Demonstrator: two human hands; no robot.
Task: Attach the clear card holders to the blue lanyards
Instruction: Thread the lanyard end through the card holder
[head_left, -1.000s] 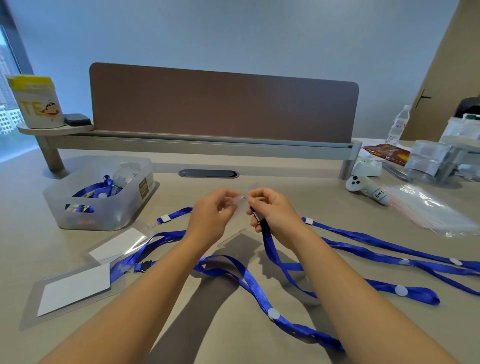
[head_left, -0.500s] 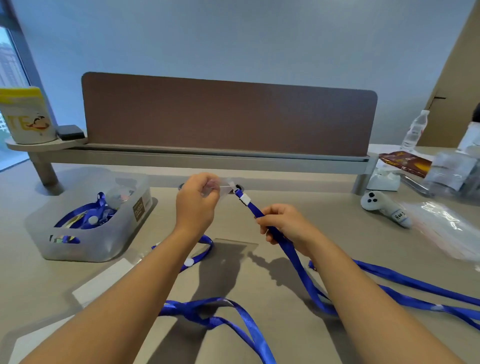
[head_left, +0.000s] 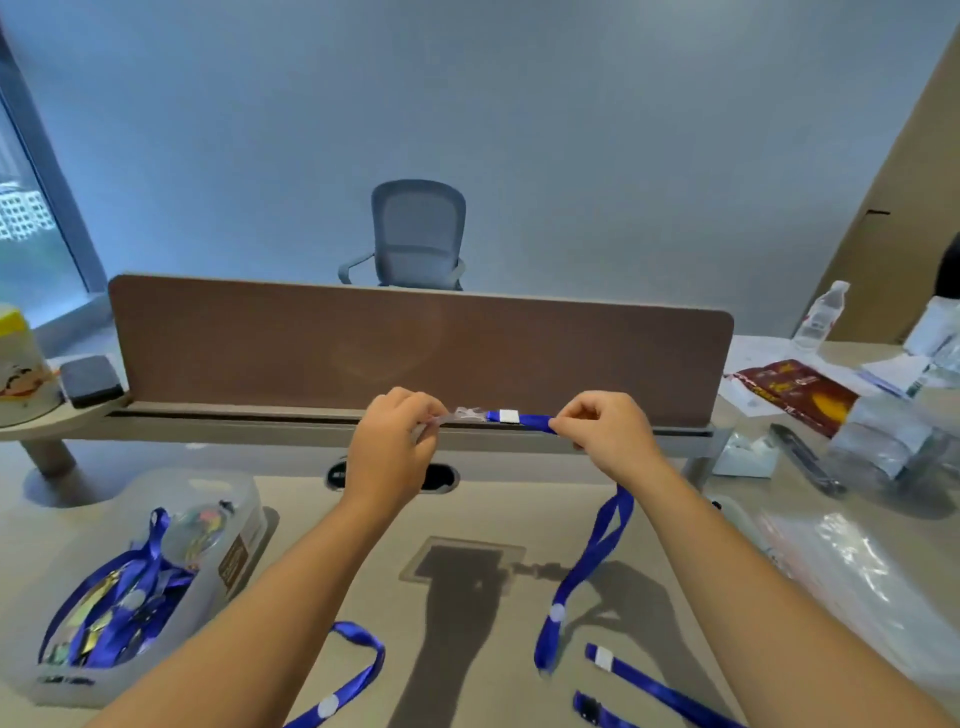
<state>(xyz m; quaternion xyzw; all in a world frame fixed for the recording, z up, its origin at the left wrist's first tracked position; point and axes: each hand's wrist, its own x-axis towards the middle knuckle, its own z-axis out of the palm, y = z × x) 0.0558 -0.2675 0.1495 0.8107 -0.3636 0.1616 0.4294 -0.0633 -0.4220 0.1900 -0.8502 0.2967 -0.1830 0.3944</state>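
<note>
Head camera, looking forward and down across the worktop (head_left: 322, 525). I've got both hands raised in front of the brown divider panel (head_left: 415, 343). My left hand (head_left: 389, 447) pinches something clear between thumb and fingertips, the top edge of a clear card holder (head_left: 457, 414), though it's blurred and nearly see-through, so I can only make out its upper part and the clip area. My right hand (head_left: 608, 434) is curled round the blue lanyard (head_left: 524, 419), gripping it just past the white tag on the strap. The short stretch of strap runs level between the two hands, meeting the clear piece near the left hand. Below my right hand the lanyard hangs down in a loop towards the worktop, with a white round button on it.

More blue lanyard straps (head_left: 654, 686) lie on the worktop near my right forearm, and another strap end (head_left: 358, 670) lies by my left forearm. At the left sits a translucent plastic bin (head_left: 244, 514) with blue lanyards and badges piled inside. Far left, a yellow-topped container (head_left: 21, 364) and a dark block stand on a raised shelf. To the right I see clear plastic bags (head_left: 841, 566), a red packet (head_left: 795, 395) and a water bottle (head_left: 821, 317). A grey office chair (head_left: 418, 234) stands behind the divider.
</note>
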